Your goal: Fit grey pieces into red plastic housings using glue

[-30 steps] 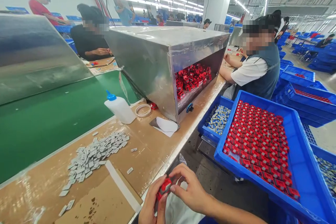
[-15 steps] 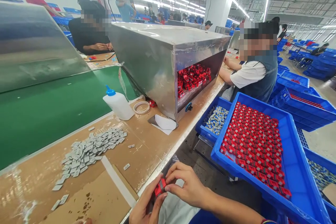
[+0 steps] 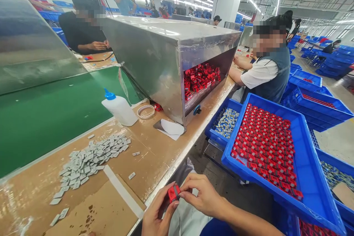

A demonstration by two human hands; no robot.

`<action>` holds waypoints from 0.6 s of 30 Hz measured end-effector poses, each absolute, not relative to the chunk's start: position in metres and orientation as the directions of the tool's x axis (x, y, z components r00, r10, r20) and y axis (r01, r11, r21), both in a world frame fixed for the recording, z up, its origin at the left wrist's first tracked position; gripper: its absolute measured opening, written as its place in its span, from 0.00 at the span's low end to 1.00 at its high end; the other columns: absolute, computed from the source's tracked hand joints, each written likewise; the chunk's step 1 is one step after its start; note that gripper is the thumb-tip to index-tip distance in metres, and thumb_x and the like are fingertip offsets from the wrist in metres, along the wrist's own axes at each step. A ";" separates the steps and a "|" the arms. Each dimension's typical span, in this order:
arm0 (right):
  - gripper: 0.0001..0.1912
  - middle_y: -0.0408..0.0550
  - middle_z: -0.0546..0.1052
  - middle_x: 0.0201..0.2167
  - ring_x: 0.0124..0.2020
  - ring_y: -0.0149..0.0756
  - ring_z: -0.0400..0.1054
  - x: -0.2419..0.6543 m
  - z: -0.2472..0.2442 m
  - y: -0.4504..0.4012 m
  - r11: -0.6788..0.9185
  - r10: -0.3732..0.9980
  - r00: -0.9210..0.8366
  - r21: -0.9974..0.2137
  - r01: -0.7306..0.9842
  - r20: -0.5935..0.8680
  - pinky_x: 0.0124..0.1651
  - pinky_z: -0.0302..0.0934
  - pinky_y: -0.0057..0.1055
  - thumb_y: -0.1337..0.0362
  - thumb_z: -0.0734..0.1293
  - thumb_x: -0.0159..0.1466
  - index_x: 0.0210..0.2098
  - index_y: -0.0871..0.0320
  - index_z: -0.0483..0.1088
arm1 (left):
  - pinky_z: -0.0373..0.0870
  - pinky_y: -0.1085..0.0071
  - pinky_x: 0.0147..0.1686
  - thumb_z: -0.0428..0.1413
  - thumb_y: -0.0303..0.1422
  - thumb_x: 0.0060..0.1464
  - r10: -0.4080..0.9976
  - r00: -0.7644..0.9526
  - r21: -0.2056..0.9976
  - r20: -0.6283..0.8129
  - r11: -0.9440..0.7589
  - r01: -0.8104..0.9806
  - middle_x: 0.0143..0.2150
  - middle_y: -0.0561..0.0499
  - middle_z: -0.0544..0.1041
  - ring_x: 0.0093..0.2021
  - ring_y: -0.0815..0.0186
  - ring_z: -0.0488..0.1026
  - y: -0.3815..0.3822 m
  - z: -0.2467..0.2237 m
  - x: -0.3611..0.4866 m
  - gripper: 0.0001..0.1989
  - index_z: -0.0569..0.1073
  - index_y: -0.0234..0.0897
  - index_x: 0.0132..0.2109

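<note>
My left hand (image 3: 160, 212) is closed around a small red plastic part with a grey band (image 3: 174, 193), holding it above my lap at the table's edge. The fingertips of my right hand (image 3: 200, 193) pinch the right side of the same part. On the table to the left lies a heap of small grey rectangular pieces (image 3: 88, 158). One loose grey piece (image 3: 132, 175) sits nearer my hands. To the right, a blue tray (image 3: 318, 177) holds rows of similar red parts (image 3: 264, 143).
A metal box-shaped hood (image 3: 143, 59) stands on the table with a pile of red parts (image 3: 201, 77) inside. Near it are a white bottle with a blue cap (image 3: 120, 110) and a tape roll (image 3: 146, 111). A co-worker (image 3: 268, 62) sits beyond the blue tray.
The red part has turned in my fingers, showing a different face. Both hands sit slightly farther right in view, and the whole scene has shifted a little as my head moved.
</note>
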State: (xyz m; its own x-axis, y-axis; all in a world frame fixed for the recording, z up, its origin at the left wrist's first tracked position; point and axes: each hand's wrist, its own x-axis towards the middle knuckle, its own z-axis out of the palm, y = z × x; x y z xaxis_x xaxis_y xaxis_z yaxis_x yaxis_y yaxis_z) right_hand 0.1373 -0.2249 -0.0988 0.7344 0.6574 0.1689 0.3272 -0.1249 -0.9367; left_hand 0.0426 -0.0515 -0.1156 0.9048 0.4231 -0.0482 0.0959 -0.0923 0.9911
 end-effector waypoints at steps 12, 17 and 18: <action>0.18 0.49 0.80 0.33 0.33 0.32 0.73 0.143 -0.098 -0.212 -0.082 0.757 0.609 -0.890 0.448 0.237 0.38 0.64 0.27 0.50 0.67 0.72 0.41 0.57 0.81 | 0.85 0.61 0.49 0.71 0.56 0.44 0.455 0.887 0.989 -0.079 -0.074 0.127 0.44 0.43 0.88 0.46 0.47 0.86 -0.039 -0.115 0.029 0.28 0.87 0.41 0.46; 0.16 0.49 0.80 0.32 0.31 0.31 0.72 0.145 -0.103 -0.212 -0.077 0.748 0.614 -0.885 0.458 0.253 0.36 0.63 0.26 0.53 0.68 0.71 0.39 0.58 0.81 | 0.82 0.61 0.54 0.69 0.54 0.49 0.382 0.923 0.983 -0.056 -0.143 0.119 0.48 0.43 0.87 0.49 0.48 0.86 -0.035 -0.121 0.030 0.27 0.86 0.42 0.49; 0.15 0.48 0.80 0.31 0.30 0.31 0.71 0.145 -0.105 -0.212 -0.079 0.734 0.628 -0.886 0.457 0.258 0.36 0.62 0.26 0.54 0.68 0.71 0.38 0.59 0.81 | 0.81 0.62 0.55 0.68 0.53 0.51 0.368 0.929 0.978 -0.046 -0.172 0.117 0.50 0.43 0.87 0.51 0.48 0.85 -0.034 -0.123 0.030 0.26 0.86 0.42 0.50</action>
State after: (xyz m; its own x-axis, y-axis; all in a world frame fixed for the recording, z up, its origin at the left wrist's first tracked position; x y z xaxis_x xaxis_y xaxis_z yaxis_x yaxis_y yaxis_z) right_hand 0.1453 -0.2118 -0.1052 0.6279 0.7344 0.2579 0.4568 -0.0794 -0.8860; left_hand 0.0305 -0.0343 -0.1226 0.9288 0.3676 -0.0465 0.1170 -0.1721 0.9781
